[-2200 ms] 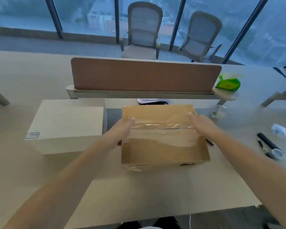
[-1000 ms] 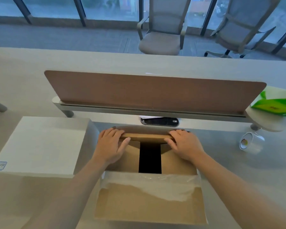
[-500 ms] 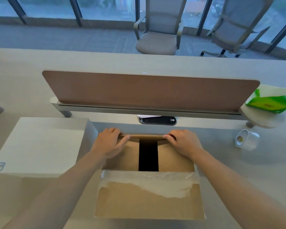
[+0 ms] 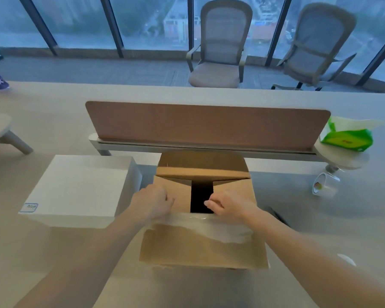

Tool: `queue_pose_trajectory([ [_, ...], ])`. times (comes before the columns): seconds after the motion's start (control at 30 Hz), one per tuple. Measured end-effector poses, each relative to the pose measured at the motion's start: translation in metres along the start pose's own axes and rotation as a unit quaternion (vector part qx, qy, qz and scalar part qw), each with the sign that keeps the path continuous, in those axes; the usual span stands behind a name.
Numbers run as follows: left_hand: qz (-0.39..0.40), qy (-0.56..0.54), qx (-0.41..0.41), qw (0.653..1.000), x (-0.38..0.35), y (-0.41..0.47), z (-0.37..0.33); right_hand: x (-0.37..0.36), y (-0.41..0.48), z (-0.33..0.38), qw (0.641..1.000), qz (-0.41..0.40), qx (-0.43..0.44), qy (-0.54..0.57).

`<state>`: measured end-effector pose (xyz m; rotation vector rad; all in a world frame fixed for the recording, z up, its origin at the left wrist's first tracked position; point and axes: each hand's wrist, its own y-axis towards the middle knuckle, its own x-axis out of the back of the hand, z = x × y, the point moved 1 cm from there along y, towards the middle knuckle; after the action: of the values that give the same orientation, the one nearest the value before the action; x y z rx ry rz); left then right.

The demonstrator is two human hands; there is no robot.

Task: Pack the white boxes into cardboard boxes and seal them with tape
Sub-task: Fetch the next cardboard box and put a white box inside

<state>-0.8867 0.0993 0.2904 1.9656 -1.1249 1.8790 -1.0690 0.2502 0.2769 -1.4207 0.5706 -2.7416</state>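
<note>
**Head view.** The cardboard box [image 4: 203, 247] sat at the middle of the table [image 4: 342, 221], just in front of the brown divider panel [image 4: 207, 125]. Half a second before, both hands had been resting on the far flap [image 4: 201, 162] at the box's 12 o'clock. By this moment that flap had been pushed back and stood open against the divider's base. The hands had drawn back toward 6 o'clock.

The left hand [image 4: 152, 202] lay on the left inner flap [image 4: 176, 192] and the right hand [image 4: 228, 204] on the right inner flap [image 4: 236, 187]. They sat on either side of the dark gap [image 4: 201, 196]. The fingers of both hands were curled at the flap edges. Whether they actually pinched the cardboard or only rested on it I could not tell.

The near flap hung open toward the person, with a torn strip of clear tape [image 4: 220, 227] clinging to it.

The white box [image 4: 80, 187] lay on the table just beside the cardboard box at its 9 o'clock, not yet packed. The tape roll [image 4: 323, 185] sat well apart at 3 o'clock, untouched.

With both long flaps now open, only the two inner flaps blocked the opening. I judged that spreading them was the step in hand. After that the white box could go in, with sealing still to follow.
</note>
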Motion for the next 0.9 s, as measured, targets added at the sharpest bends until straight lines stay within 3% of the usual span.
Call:
queue_pose_trajectory([
  [0.1,-0.041,-0.021,-0.014,0.999,0.016,-0.017,0.002,0.008,-0.014,0.018,1.000,-0.005,0.022,0.014],
  [0.17,-0.028,-0.055,-0.028,0.998,0.030,-0.031,0.002,0.022,-0.024,0.034,1.000,0.015,0.025,0.001],
  [0.33,0.186,-0.063,-0.054,0.979,0.039,-0.067,-0.001,0.034,-0.057,0.064,0.980,0.191,-0.030,0.046],
  [0.47,0.331,-0.012,-0.038,0.943,0.010,-0.085,0.006,0.006,-0.080,0.068,0.960,0.259,-0.099,0.038],
  [0.53,0.324,0.021,-0.048,0.945,-0.003,-0.092,0.005,-0.015,-0.091,0.066,0.959,0.257,-0.118,-0.011],
  [0.63,0.258,0.073,-0.080,0.960,-0.022,-0.103,0.005,-0.046,-0.101,0.063,0.969,0.185,-0.117,-0.115],
  [0.9,0.062,0.115,-0.170,0.977,-0.068,-0.126,0.011,-0.090,-0.100,0.063,0.969,0.053,-0.126,-0.208],
])
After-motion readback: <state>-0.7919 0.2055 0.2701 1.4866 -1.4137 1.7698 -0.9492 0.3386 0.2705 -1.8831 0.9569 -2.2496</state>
